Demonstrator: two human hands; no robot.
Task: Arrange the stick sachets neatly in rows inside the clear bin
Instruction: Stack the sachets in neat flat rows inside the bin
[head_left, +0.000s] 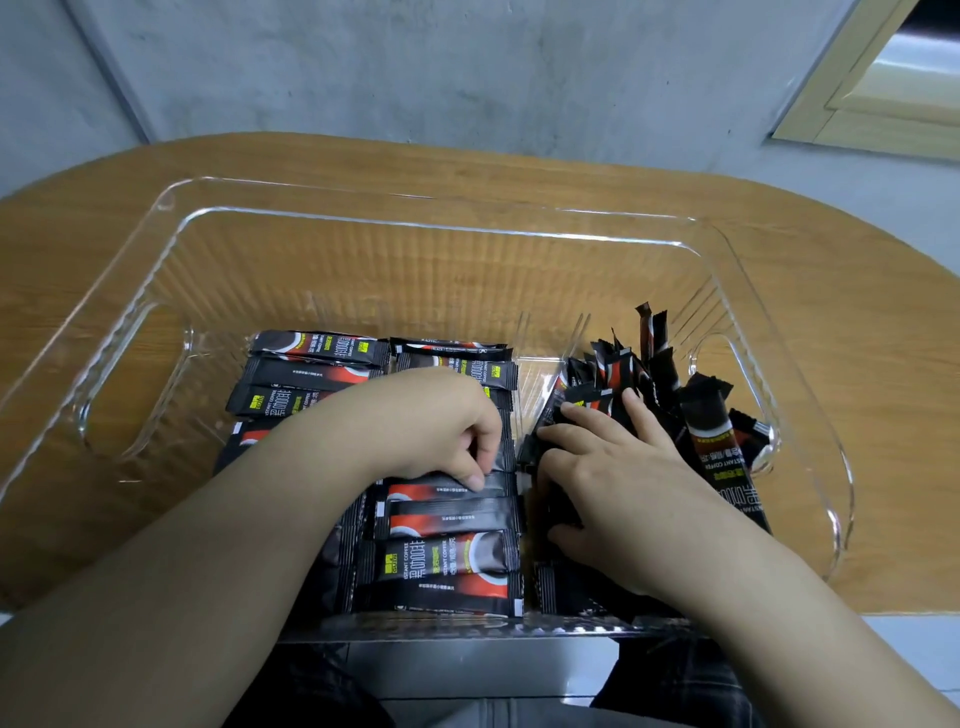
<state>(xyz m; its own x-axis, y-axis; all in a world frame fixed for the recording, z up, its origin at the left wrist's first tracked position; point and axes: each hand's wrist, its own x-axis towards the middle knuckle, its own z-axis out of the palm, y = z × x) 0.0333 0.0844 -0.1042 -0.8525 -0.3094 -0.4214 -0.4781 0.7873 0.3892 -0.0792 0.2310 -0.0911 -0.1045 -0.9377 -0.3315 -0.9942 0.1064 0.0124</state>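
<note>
Rows of flat black stick sachets (447, 519) are laid left of the clear plastic bin's (426, 228) middle; the left hand's (441, 426) fingers (475, 480) are pinched on one, while a jumbled black heap (649, 374) right of it is pressed by the right hand's (618, 483) spread fingers (582, 415), seemingly half done.

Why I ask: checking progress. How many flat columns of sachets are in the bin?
2: a left column, partly under the left arm, and a middle column beside it. The loose pile at right may hide more.
</note>
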